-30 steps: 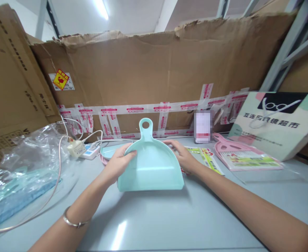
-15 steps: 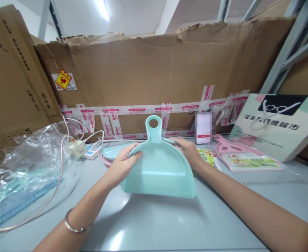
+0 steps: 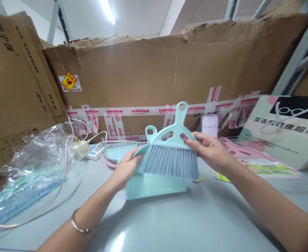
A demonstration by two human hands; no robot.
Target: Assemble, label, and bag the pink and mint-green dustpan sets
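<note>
Since a moment ago, a small mint brush (image 3: 169, 154) has come into the right hand (image 3: 208, 150), which earlier rested on the far edge of the dustpan (image 3: 156, 183). Now that hand pinches the brush's right shoulder, thumb in front and fingers behind, holding it bristles-down over the dustpan. Opposite it, the left hand (image 3: 126, 168) curls around the dustpan's left rim, thumb on top, and the pan rests on the grey table (image 3: 169, 224) between both hands. Just beyond the left hand lies another mint pan (image 3: 118, 152), with a power strip (image 3: 93, 152) beside it. Farther left sits a clear plastic bag (image 3: 25, 175). Past the right hand lies a pink dustpan set (image 3: 248, 157), then a paper bag (image 3: 285, 129).
</note>
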